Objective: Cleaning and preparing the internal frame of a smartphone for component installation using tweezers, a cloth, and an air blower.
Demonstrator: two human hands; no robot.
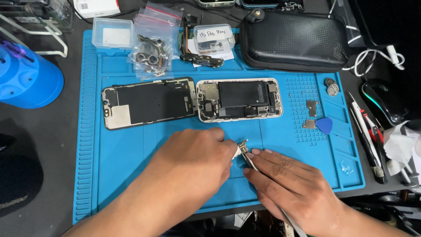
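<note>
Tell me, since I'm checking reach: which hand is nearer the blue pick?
Right. The right hand lies below and left of the blue pick, on the mat. The left hand sits farther left, beyond the small part both hands work on.

We note a bright blue work mat point(131, 149) with ribbed edges and a dotted grid patch. The detached screen panel point(149, 103) is black with a silver plate; the opened phone point(239, 99) has a white frame and black battery. The pick point(325, 125) is blue, the zip case point(294, 40) black with fine mesh texture, the bags point(153, 39) clear with red strips.
</note>
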